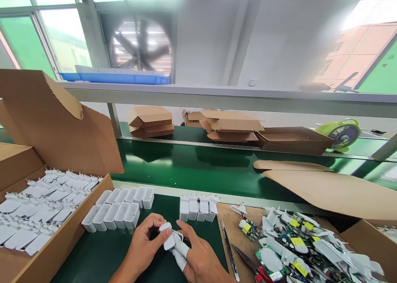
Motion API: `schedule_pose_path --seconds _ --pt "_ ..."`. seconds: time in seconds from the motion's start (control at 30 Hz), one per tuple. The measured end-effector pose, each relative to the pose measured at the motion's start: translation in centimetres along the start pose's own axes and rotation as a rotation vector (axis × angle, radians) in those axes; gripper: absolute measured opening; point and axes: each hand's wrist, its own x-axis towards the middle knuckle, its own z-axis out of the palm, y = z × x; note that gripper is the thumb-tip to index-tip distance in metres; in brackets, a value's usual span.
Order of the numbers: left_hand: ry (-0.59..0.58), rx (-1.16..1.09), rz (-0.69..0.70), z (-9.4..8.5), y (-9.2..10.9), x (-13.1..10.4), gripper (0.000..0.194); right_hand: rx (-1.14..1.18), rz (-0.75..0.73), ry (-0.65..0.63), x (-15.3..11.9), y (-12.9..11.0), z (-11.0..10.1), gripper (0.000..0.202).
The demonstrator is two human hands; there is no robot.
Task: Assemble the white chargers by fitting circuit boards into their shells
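A small white plastic casing (pixel 169 238) is held between my two hands above the green mat. My left hand (pixel 142 246) pinches it from the left with thumb and fingertips. My right hand (pixel 203 256) grips its right side, with white coverings on some fingers. What lies inside the casing is hidden by my fingers. Just beyond my hands, two rows of open white plastic cases (pixel 110 217) stand at the left. A short row of white cases with parts on their far ends (pixel 198 208) stands ahead of my right hand.
Left, a cardboard box (pixel 77 217) holds many white casings. Right, tweezers (pixel 229 250) and red-handled pliers (pixel 248 260) lie beside a heap of circuit boards and white parts (pixel 297 250). Flattened cardboard (pixel 335 192) overhangs it. A shelf (pixel 217 93) spans the back.
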Motion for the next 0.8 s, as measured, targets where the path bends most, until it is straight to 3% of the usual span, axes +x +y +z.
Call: schedule_pose_path --seconds 0.2,0.33,0.47,0.67,0.8 --pt "0.099 0.183 0.050 1.8 1.8 1.0 0.033 -0.120 -0.023 -0.127 0.1 -0.3 0.2 0.054" --pt "0.070 0.255 0.111 2.3 3.1 1.5 0.032 -0.143 0.005 -0.109 0.3 -0.4 0.4 0.043" --pt "-0.028 0.222 0.171 1.1 2.8 1.2 0.026 -0.069 0.055 -0.045 0.3 0.0 0.4 0.038" --pt "0.104 0.175 0.114 -1.4 0.5 -0.2 0.031 0.085 0.046 0.135 0.8 -0.4 -2.8 0.043" --pt "0.129 0.156 0.136 -1.4 0.3 -0.5 0.030 0.162 0.081 0.114 1.0 -0.4 -2.5 0.041"
